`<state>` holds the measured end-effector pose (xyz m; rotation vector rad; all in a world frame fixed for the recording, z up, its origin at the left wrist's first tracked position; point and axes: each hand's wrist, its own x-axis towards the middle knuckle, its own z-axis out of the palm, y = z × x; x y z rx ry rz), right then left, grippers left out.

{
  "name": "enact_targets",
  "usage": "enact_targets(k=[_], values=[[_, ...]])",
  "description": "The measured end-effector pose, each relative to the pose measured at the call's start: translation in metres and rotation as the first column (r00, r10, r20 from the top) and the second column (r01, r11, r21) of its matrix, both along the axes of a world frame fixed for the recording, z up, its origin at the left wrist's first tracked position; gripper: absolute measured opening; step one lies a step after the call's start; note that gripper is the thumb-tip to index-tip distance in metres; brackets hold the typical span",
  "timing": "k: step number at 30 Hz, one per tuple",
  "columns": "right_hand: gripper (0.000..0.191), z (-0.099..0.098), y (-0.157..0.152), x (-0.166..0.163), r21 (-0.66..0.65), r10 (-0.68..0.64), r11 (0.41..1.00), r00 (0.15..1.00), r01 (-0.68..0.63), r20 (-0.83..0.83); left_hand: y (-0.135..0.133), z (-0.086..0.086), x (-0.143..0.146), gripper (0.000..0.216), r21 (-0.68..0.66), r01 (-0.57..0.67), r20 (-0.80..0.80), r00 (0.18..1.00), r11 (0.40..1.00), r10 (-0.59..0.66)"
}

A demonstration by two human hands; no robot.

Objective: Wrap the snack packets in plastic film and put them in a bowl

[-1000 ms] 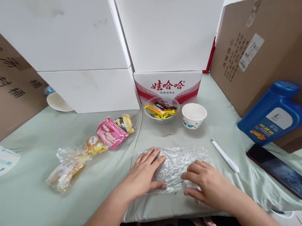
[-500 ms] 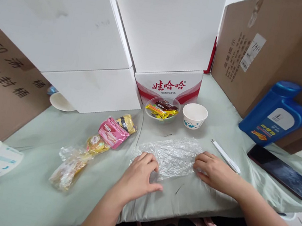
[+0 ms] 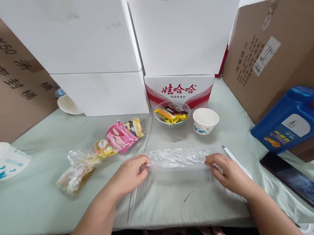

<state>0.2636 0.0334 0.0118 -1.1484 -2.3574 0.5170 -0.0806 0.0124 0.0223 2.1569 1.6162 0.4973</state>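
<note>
A crumpled sheet of clear plastic film (image 3: pixel 178 158) lies stretched across the pale green table cover (image 3: pixel 42 190) in front of me. My left hand (image 3: pixel 129 173) pinches the film's left end with closed fingers. At the film's right end, my right hand (image 3: pixel 228 171) grips it the same way. The film is folded into a narrow band between the two hands.
Wrapped snacks (image 3: pixel 123 136) and a clear bag of sweets (image 3: pixel 77 168) lie left of the film. Behind stand a clear bowl of candies (image 3: pixel 171 114), a paper bowl (image 3: pixel 205 120) and white cartons (image 3: pixel 173 36). A white pen (image 3: pixel 229 153), phone (image 3: pixel 297 181) and blue bottle (image 3: pixel 290 120) are at right.
Both hands went from pressing flat on the film to pinching its ends. They moved apart and away from me, and the film was folded into a narrow strip.
</note>
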Motion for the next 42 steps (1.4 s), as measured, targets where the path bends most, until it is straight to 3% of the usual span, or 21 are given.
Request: enact_targets(k=[3, 6, 11, 21, 23, 25, 26, 28, 30, 31, 33, 36, 40, 42], values=[[0.016, -0.004, 0.002, 0.001, -0.171, -0.14, 0.974, 0.989, 0.145, 0.04, -0.002, 0.005, -0.007, 0.009, -0.113, -0.045, -0.006, 0.999, 0.993, 0.044], [0.019, -0.008, 0.005, -0.003, -0.199, -0.242, 0.947, 0.967, 0.253, 0.078, 0.001, 0.002, -0.009, 0.01, -0.143, -0.135, -0.076, 0.989, 0.98, 0.125], [0.021, -0.018, 0.007, -0.015, -0.056, -0.35, 0.929, 0.918, 0.366, 0.186, 0.009, -0.005, -0.002, 0.017, -0.123, -0.298, -0.177, 0.945, 0.947, 0.275], [0.026, -0.025, 0.006, -0.021, 0.122, -0.485, 0.872, 0.805, 0.474, 0.341, 0.009, -0.004, 0.005, 0.011, -0.087, -0.369, -0.385, 0.869, 0.925, 0.31], [0.026, -0.024, 0.006, -0.022, 0.124, -0.484, 0.872, 0.797, 0.474, 0.361, 0.007, -0.005, 0.006, 0.011, 0.006, -0.395, -0.371, 0.852, 0.919, 0.369], [0.026, -0.024, 0.006, -0.024, 0.125, -0.475, 0.877, 0.794, 0.465, 0.38, 0.004, -0.006, 0.01, 0.014, 0.226, -0.398, -0.28, 0.848, 0.889, 0.45], [0.027, -0.024, 0.006, -0.025, 0.125, -0.469, 0.88, 0.793, 0.458, 0.389, 0.002, -0.007, 0.014, 0.015, 0.341, -0.359, -0.215, 0.87, 0.869, 0.444], [0.028, -0.023, 0.006, -0.027, 0.118, -0.454, 0.887, 0.793, 0.447, 0.407, -0.002, -0.009, 0.024, 0.017, 0.452, -0.183, -0.142, 0.952, 0.873, 0.273], [0.028, -0.022, 0.006, -0.027, 0.104, -0.45, 0.886, 0.786, 0.451, 0.423, -0.007, -0.011, 0.035, 0.022, 0.374, 0.024, -0.179, 0.983, 0.927, 0.047], [0.027, -0.022, 0.006, -0.027, 0.102, -0.461, 0.879, 0.778, 0.465, 0.427, -0.008, -0.012, 0.04, 0.025, 0.293, 0.074, -0.222, 0.975, 0.953, -0.007], [0.025, -0.021, 0.007, -0.025, 0.124, -0.502, 0.857, 0.755, 0.5, 0.422, -0.009, -0.013, 0.046, 0.032, 0.14, 0.038, -0.326, 0.945, 0.989, 0.01], [0.025, -0.023, 0.009, -0.019, 0.166, -0.534, 0.843, 0.76, 0.511, 0.372, -0.008, -0.011, 0.046, 0.043, 0.031, -0.085, -0.41, 0.908, 0.996, 0.09], [0.015, -0.026, 0.012, -0.013, 0.097, -0.429, 0.903, 0.867, 0.418, 0.254, -0.008, -0.007, 0.042, 0.044, 0.02, -0.105, -0.413, 0.905, 0.994, 0.104], [0.014, -0.024, 0.011, -0.013, 0.033, -0.401, 0.916, 0.91, 0.4, 0.106, -0.01, -0.006, 0.044, 0.042, 0.081, -0.114, -0.4, 0.906, 0.99, 0.137]])
